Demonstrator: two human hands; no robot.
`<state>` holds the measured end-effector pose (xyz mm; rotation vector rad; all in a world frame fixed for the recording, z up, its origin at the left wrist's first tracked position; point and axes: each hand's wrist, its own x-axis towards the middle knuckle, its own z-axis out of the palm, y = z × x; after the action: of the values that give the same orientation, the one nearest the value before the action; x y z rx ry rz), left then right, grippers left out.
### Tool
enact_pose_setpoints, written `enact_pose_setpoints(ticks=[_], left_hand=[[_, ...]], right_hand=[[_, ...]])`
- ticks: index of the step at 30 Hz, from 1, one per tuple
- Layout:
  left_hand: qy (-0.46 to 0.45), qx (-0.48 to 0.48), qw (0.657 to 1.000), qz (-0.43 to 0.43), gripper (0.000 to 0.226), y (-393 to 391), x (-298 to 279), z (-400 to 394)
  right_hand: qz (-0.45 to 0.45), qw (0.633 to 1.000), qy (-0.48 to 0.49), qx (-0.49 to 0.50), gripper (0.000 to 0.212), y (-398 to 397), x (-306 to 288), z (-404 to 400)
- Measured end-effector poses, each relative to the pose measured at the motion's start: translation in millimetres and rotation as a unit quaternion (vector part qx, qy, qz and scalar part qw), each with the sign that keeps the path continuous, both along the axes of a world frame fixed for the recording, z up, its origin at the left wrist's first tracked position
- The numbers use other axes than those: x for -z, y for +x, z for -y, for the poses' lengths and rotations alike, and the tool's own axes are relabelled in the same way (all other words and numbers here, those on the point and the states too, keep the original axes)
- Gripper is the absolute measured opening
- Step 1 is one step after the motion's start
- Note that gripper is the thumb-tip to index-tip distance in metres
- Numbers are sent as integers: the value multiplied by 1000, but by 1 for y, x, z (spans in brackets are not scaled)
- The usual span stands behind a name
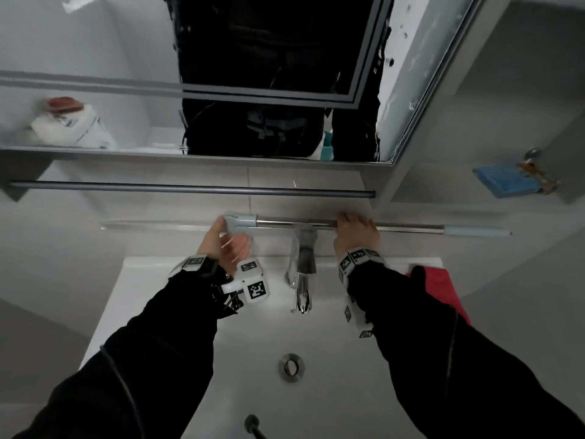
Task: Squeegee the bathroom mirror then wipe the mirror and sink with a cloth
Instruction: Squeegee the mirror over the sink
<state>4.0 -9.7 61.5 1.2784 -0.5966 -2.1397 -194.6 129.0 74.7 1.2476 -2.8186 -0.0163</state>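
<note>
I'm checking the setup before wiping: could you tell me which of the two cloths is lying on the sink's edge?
The red cloth, draped over the sink's right rim beside the right forearm. The blue cloth hangs higher up, on the wall at right.

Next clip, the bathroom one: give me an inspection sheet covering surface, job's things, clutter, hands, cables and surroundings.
Surface: white sink with a chrome faucet and a drain.
Job's things: squeegee held level above the faucet, head at left; red cloth on the sink's right rim; mirror above.
Clutter: white bottle reflected at the mirror's lower left.
Hands: left hand touches the squeegee head, fingers blurred; right hand grips the pole.
Cables: thin cable along the left sleeve.
Surroundings: grey towel bar; blue item on the right wall.
</note>
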Motion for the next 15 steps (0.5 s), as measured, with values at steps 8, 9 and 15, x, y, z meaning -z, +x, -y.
enact_pose_setpoints(ticks=[8,9,15], left_hand=[[-23,20,999,-40,61,28,-28,12],[-26,33,998,-48,62,32,-31,12],[6,55,997,-45,57,46,-40,7]], right_hand=[[-32,996,-78,18,37,30,-36,-8],[-36,996,-79,21,38,34,-40,-11],[-72,991,-101,53,42,60,-56,-35]])
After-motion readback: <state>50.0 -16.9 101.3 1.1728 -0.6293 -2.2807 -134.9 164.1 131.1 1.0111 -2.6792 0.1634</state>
